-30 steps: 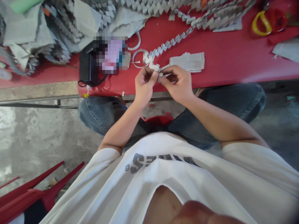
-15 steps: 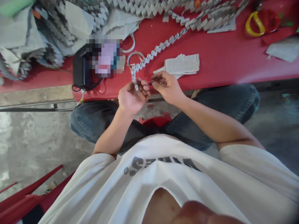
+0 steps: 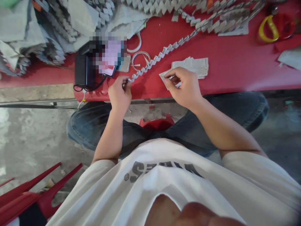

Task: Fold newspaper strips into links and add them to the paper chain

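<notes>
A long zigzag chain of folded newspaper point(image 3: 164, 51) runs diagonally across the red table point(image 3: 225, 62) from the upper right down to my left hand point(image 3: 119, 94). That hand is closed on the chain's near end at the table's front edge. My right hand point(image 3: 184, 86) rests on the table to the right, its fingers pinched on a folded newspaper strip point(image 3: 166, 77) at the edge of a small stack of paper strips point(image 3: 195, 65).
A phone and a black charger point(image 3: 86, 70) lie left of my left hand, with white cable loops point(image 3: 140, 59) beside them. Heaps of woven paper point(image 3: 58, 28) fill the table's left and back. Yellow and red rings point(image 3: 272, 23) sit far right. Red chair legs point(image 3: 35, 194) stand lower left.
My hands have separated. The left hand has slid left along the table edge, pulling the chain end with it. The right hand has moved right onto the paper stack and pinched a strip.
</notes>
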A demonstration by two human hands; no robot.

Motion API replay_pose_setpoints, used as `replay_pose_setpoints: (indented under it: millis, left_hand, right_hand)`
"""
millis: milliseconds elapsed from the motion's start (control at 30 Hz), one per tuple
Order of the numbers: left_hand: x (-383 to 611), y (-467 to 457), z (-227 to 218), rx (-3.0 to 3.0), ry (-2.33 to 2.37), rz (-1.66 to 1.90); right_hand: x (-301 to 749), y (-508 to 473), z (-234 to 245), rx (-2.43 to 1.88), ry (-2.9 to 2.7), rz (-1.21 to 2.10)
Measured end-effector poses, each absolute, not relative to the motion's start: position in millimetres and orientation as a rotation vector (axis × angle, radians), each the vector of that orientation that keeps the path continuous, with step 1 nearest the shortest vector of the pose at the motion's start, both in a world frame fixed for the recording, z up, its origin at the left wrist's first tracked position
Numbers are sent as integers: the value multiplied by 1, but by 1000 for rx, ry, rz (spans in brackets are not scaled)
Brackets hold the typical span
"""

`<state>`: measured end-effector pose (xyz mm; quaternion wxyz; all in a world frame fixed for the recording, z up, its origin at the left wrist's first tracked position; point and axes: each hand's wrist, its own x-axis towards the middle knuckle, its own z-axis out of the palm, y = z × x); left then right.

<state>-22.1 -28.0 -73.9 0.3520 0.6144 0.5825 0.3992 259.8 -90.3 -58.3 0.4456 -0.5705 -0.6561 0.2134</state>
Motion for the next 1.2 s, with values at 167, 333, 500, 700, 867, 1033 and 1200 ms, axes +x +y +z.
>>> replay_pose_setpoints:
  millis: [167,333,500,700,867,1033,1200]
  left_hand:
    - [-14,-12,-73,2262,1739,672]
    - [-9,-10,-72,2503,1727,500]
    - [-13,-7,-78,2542,1723,483]
    - [-11,-5,-84,2548,1742,516]
    - [-2,-4,-85,2503,1716,581]
    - [4,-5,-86,2506,1698,648]
    - [20,-3,-90,2505,1662,757]
  right_hand:
    - [307,-51,-47,-1818,-1873,315]
    - [366,12,-34,-2109,-1947,120]
    - [419,46,-42,-2281,-1930,156]
    - [452,67,-62,-2258,-1904,84]
    - [449,73,-60,-2251,-1881,63]
    - [438,74,-58,-2238,-1906,81]
    - [457,72,-51,-2222,-1828,-37]
